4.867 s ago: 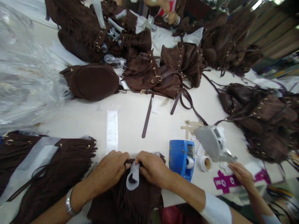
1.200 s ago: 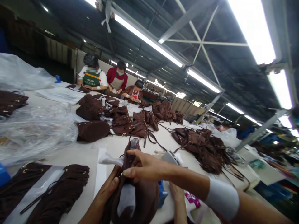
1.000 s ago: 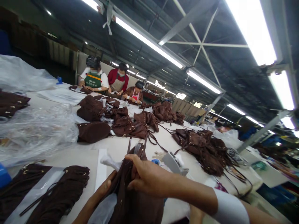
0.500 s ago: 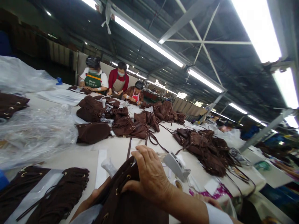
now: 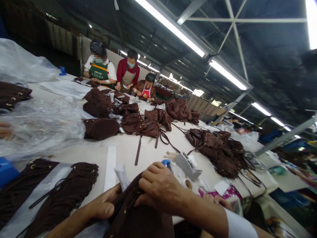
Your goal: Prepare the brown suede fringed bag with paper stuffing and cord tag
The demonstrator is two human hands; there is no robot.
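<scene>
A dark brown drawstring bag (image 5: 146, 219) with metal eyelets stands close in front of me at the bottom of the view. My right hand (image 5: 159, 186) is closed over its top edge, fingers curled and thumb tucked against the eyelet side. From the left, my left hand (image 5: 105, 203) grips the bag's side edge; its thumb shows and its other fingers are partly hidden behind the brown material. A roll of whitish wrapping (image 5: 122, 177) sticks up beside the bag's top. The lower part of the bag is cut off by the frame.
More brown bags (image 5: 63, 188) lie at left with clear plastic sheeting (image 5: 49, 129) behind. Bag piles (image 5: 138, 120) cover the far table (image 5: 123, 147); another heap (image 5: 215, 148) is at right. A grey tape dispenser (image 5: 187, 167) stands nearby. Co-workers (image 5: 101, 71) work across the table.
My right hand has gone from spread fingers on the bag's top to a curled grip. My left hand has come further into sight, its thumb on the bag's side.
</scene>
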